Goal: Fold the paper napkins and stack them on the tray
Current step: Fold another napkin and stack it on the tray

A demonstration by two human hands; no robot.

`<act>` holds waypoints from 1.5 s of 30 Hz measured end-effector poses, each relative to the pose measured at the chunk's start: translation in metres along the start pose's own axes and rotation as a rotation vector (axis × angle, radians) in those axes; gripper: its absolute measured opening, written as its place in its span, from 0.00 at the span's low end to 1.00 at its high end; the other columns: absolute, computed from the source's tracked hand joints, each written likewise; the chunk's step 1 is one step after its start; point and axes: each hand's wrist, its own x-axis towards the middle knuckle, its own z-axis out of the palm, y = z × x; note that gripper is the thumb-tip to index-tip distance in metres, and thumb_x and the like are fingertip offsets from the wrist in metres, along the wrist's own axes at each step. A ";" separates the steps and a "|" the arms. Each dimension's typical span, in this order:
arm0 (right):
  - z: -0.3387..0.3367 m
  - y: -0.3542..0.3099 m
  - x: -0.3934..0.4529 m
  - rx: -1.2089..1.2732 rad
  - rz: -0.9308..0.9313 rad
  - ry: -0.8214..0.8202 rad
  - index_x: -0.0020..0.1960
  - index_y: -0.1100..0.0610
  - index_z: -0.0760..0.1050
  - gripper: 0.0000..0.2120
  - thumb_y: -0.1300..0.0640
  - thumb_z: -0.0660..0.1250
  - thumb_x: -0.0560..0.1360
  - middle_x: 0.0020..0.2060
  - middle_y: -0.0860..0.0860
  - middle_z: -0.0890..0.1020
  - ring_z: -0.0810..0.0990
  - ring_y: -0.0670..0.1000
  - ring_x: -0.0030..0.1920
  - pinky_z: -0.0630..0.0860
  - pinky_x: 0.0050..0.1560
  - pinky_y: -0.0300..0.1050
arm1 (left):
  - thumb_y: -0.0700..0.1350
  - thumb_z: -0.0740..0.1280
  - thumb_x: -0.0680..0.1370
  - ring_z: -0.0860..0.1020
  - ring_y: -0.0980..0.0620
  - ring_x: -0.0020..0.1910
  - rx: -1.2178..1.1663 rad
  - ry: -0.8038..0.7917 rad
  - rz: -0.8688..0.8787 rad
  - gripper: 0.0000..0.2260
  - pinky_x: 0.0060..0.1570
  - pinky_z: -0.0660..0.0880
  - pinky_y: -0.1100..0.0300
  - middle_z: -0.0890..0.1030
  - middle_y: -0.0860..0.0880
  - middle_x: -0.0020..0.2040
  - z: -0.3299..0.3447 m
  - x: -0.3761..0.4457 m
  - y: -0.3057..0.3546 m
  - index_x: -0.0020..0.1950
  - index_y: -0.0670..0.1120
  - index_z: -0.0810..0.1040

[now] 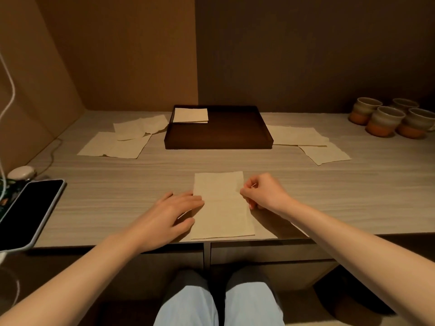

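A person is sitting at a wooden table, working a paper napkin lying at the near edge, at 6 o'clock of the scene. The left hand is lying flat with fingers spread, pressing the napkin's left margin; the right hand is pinching the right margin between thumb and fingertips, so the two hands are apart, one on each side of the sheet. A faint crease is crossing the napkin at mid-height, suggesting that folding is under way but unfinished. At 12 o'clock a dark tray is holding a small stack of folded napkins in its far-left corner. Unfolded napkins are waiting on both sides: a loose group at 10 o'clock and another at 2 o'clock, so by this evidence the task is in its early part, with most sheets remaining. Four glazed cups are standing at 2 o'clock, beyond the sheets, and a phone is lying at 9 o'clock. No brand, label or legible writing is showing anywhere.
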 end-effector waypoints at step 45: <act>0.008 0.051 -0.052 -0.154 -0.517 0.098 0.54 0.49 0.83 0.14 0.44 0.66 0.74 0.45 0.42 0.78 0.73 0.42 0.51 0.70 0.45 0.35 | 0.42 0.71 0.75 0.76 0.59 0.51 -0.365 0.407 -0.224 0.12 0.52 0.73 0.64 0.78 0.55 0.48 0.019 -0.015 0.029 0.56 0.55 0.81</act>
